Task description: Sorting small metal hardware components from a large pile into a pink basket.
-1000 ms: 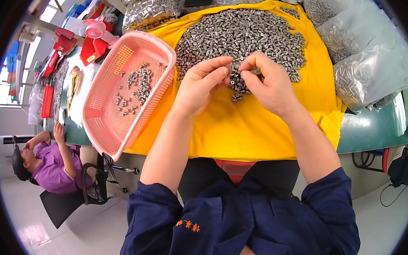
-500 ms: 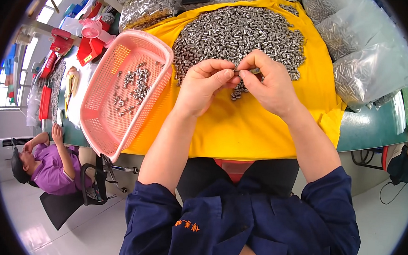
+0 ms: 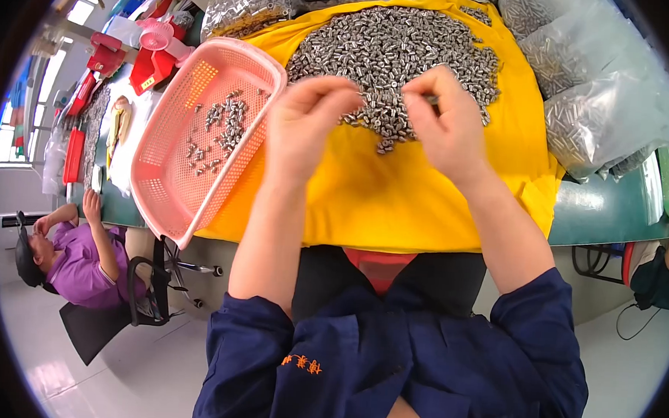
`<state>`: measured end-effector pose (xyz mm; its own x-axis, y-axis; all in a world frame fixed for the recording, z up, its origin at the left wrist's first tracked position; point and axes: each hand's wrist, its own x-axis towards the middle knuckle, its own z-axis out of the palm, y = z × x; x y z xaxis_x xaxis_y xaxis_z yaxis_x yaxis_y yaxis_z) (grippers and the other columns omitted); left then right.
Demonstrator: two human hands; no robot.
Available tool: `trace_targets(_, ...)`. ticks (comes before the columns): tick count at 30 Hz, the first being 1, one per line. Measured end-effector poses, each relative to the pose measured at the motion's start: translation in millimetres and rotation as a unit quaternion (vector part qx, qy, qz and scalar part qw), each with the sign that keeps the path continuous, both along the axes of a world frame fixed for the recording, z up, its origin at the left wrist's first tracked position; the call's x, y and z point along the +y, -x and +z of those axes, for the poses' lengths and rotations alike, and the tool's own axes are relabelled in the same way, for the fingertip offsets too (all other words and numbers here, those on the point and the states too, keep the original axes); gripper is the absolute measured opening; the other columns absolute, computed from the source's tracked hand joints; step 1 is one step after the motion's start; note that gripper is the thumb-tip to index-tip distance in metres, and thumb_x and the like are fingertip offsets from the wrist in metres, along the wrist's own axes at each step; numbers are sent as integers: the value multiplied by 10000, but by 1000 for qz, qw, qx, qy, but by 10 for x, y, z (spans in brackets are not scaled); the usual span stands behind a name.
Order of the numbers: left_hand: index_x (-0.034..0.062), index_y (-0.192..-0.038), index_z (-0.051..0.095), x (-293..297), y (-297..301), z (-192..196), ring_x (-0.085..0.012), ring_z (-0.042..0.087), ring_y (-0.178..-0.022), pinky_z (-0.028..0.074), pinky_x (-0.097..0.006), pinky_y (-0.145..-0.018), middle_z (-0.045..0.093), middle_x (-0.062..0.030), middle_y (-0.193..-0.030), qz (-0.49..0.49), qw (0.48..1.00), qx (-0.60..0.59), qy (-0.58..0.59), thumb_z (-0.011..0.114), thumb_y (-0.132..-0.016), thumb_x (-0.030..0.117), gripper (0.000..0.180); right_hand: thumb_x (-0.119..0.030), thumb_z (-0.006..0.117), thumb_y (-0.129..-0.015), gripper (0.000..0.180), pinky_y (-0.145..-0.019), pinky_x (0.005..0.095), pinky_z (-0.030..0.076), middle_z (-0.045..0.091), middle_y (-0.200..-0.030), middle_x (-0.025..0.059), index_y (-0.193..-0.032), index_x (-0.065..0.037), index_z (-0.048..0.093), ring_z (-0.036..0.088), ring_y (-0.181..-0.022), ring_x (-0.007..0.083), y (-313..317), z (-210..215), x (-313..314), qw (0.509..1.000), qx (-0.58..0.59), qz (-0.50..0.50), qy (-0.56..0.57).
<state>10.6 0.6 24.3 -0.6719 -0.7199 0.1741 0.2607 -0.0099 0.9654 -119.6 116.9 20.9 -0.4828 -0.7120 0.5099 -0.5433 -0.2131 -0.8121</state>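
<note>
In the head view, a wide heap point(image 3: 396, 49) of small metal parts lies on the yellow cloth point(image 3: 388, 204); a far smaller batch point(image 3: 233, 124) of such parts sits scattered in the pink basket point(image 3: 152, 188), mostly toward its right side; judging by that, the work looks to be at an early stage, with the small share in the basket probably done and the great bulk of the heap left.

The left hand point(image 3: 301, 124) is beside the basket's right rim, thumb and fingertips drawn close together; it is blurred, so I cannot tell whether they meet or hold a part; the right hand point(image 3: 454, 128) is over the near right side of the heap, thumb and forefinger curled toward each other; what, if anything, they grip I cannot tell.

Against half a second ago, the hands, then fingertip to fingertip over the heap's near edge, are well apart; the left has shifted toward the basket; the right has moved much less.
</note>
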Motion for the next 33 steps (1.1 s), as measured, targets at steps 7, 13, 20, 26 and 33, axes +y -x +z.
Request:
trace_targets(7,22,-980,594,-413,-753,419,-207,590,-890,458,-293,-772,623,-104,-912,363,710,-314,515,600,-725,-22,259,-76,534,-775,82,-480,214,374,560,-665,22,-830,-18,518,452,-529,56,39,17,-34,997,-74,12,9)
trace_targets(13,33,-825,630,123,-296,50,-271,589,-745,463,-341,-697,612,-111,-789,37,862,-299,407,625,-725,151,155,-84,536,-768,89,-471,219,380,565,-655,25,-828,-20,522,465,-519,67,89,18,-18,997,-71,-12,-1)
trace_targets(20,19,-763,610,306,-25,-111,-279,568,-659,448,-354,-620,579,-128,-728,-20,797,-394,456,662,-698,231,228,-79,547,-758,83,-495,233,403,578,-673,41,-820,-29,527,481,-526,86,73,1,-30,998,-60,-3,-2)
trace_targets(26,34,-750,610,59,-99,-142,-305,576,-696,460,-383,-647,589,-137,-753,9,807,-373,458,640,-698,184,161,-85,545,-760,79,-506,242,407,574,-671,53,-815,-33,525,493,-535,107,50,8,-26,999,-50,11,-8)
trace_targets(33,6,-832,606,-83,-46,-102,-92,568,-668,445,-219,-599,618,-41,-740,57,948,-231,213,603,-776,90,101,-135,513,-752,118,-586,334,442,584,-705,117,-823,-41,530,569,-637,256,106,-58,-36,971,52,170,-158)
